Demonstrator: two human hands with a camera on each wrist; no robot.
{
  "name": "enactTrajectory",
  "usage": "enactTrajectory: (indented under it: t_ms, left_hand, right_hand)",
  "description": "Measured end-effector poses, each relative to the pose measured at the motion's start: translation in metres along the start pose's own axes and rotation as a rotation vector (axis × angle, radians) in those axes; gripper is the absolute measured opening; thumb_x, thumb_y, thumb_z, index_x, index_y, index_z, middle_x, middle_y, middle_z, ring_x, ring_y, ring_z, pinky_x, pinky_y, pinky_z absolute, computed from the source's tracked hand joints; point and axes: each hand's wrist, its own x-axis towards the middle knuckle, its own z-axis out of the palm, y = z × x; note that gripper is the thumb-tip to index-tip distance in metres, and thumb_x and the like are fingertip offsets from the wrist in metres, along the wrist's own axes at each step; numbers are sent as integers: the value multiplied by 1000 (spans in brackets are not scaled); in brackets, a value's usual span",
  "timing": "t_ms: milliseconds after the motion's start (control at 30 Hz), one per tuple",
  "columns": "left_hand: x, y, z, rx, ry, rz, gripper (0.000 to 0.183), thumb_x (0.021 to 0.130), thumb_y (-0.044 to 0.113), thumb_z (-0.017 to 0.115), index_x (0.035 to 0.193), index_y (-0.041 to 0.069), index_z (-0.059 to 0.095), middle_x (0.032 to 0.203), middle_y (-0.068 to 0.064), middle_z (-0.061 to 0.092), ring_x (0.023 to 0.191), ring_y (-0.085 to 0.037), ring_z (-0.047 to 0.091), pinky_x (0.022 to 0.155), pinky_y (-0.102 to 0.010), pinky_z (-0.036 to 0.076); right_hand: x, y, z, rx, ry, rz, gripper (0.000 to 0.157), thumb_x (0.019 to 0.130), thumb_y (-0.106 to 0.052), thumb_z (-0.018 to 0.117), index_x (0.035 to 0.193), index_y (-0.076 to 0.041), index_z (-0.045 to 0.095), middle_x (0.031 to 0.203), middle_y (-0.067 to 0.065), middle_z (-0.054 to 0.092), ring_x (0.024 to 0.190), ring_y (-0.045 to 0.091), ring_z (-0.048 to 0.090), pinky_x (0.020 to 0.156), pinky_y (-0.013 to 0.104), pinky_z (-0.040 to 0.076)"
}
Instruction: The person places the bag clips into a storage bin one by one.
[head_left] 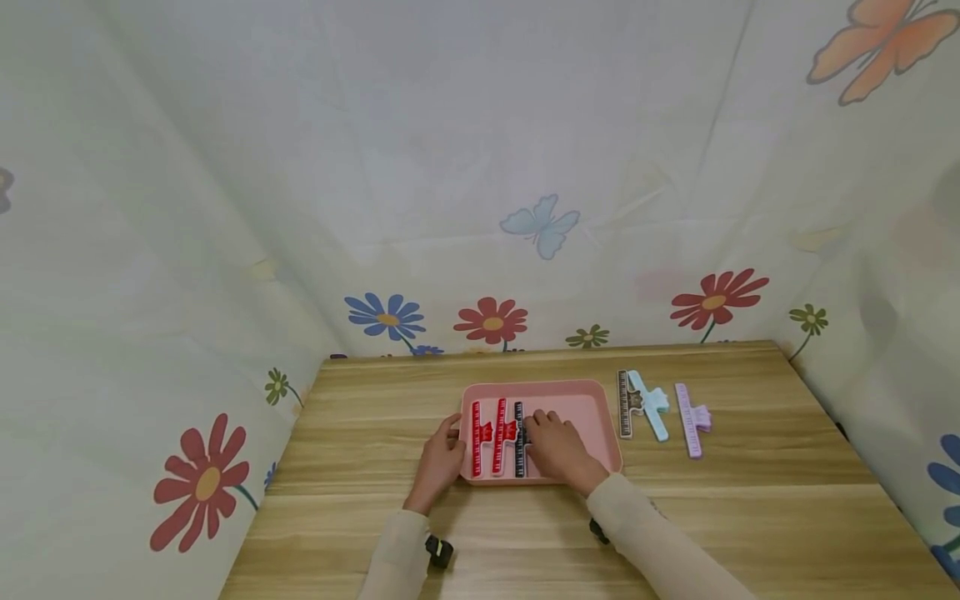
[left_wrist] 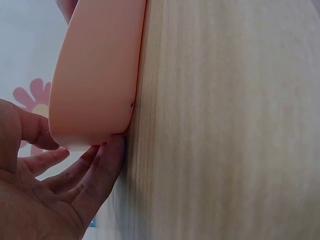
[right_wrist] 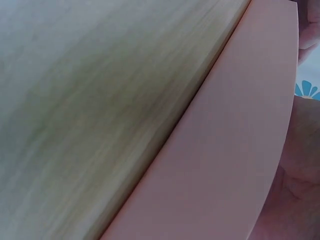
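Note:
In the head view, a shallow pink tray point(head_left: 592, 392) lies on the table with two red long-jawed clips point(head_left: 476, 450) point(head_left: 497, 454) side by side in its left part. Right of them lies a black clip point(head_left: 519, 462). My right hand point(head_left: 558, 450) reaches over the tray's front rim and holds the black clip by its handle side, which the fingers hide. My left hand point(head_left: 440, 461) is at the tray's left end. The left wrist view shows its fingers point(left_wrist: 102, 172) against the tray's outer wall, thumb near the rim. In the right wrist view, the tray wall hides the right fingertips.
Right of the tray lie a brown clip point(head_left: 624, 417), a light blue clip point(head_left: 647, 404) partly against it, and a purple clip point(head_left: 687, 425). They rest on a wood-grain table point(head_left: 780, 475). A flower-printed curtain point(head_left: 600, 275) stands behind it.

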Motion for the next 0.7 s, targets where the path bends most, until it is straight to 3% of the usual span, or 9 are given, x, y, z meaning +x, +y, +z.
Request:
enactTrajectory:
  t_ms: [267,700]
  left_hand:
    - [-1,2,-1,-6,3,23,51,97,7,52,148,5,51,127,-26,68,111,-36,71,92,-50,57]
    - [-3,3,-2,-3,-2,11,51,98,9,51,148,5,50,128,-26,68,114,-36,70,93,-51,56]
  right_hand:
    - [-3,0,-5,23,-2,41,55,95,-31,70,143,-9,55,137,14,61,126,34,58,100,57,50]
    - [-17,1,-28,-16,42,18,60,93,-37,73,143,-10,56,140,13,60,128,35,58,101,57,50]
